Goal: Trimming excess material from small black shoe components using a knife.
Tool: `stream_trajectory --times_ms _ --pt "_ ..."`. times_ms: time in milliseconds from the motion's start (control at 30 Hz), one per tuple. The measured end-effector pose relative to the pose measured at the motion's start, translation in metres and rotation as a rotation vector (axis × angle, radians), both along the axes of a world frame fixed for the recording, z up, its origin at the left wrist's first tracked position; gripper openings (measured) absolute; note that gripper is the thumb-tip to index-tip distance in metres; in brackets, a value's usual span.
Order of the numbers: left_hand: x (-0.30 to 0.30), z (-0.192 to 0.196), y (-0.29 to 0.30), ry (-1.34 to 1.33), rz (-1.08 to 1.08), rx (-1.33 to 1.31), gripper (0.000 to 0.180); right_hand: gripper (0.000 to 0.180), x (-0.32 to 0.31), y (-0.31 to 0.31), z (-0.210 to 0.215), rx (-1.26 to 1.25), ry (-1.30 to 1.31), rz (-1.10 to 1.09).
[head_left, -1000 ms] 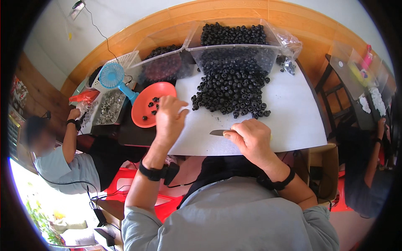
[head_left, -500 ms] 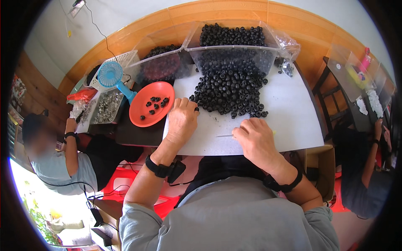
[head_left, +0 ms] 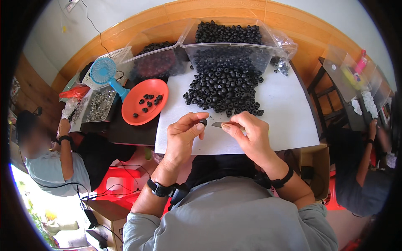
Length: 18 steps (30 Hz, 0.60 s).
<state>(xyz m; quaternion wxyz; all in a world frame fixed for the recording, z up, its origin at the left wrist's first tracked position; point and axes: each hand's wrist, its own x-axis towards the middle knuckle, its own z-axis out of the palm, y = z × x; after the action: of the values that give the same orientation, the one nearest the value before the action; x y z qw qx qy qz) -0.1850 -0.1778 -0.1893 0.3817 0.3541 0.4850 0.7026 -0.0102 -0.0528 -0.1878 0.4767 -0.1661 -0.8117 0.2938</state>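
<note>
Over the near part of the white sheet point(head_left: 289, 136), I see a round black piece point(head_left: 203, 122) pinched in the left hand point(head_left: 181, 136), just left of the short knife point(head_left: 217, 124) that the right hand point(head_left: 253, 134) grips, its long axis pointing left, tip not touching.

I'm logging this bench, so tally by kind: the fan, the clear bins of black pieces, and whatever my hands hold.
Fan: 1
Clear bins: 2
Piece in left hand: 1
Knife in right hand: 1
Total: 5
</note>
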Motion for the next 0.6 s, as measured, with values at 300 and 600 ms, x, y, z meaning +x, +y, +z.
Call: stream_trajectory --times_ms 300,600 --pt "0.0 -0.014 -0.004 -0.186 -0.145 0.058 0.025 0.035 0.003 -0.007 0.003 -0.073 -0.161 -0.018" --pt "0.009 -0.012 -0.002 -0.082 -0.154 0.113 0.031 0.036 0.0 -0.006 0.002 -0.078 -0.194 -0.063"
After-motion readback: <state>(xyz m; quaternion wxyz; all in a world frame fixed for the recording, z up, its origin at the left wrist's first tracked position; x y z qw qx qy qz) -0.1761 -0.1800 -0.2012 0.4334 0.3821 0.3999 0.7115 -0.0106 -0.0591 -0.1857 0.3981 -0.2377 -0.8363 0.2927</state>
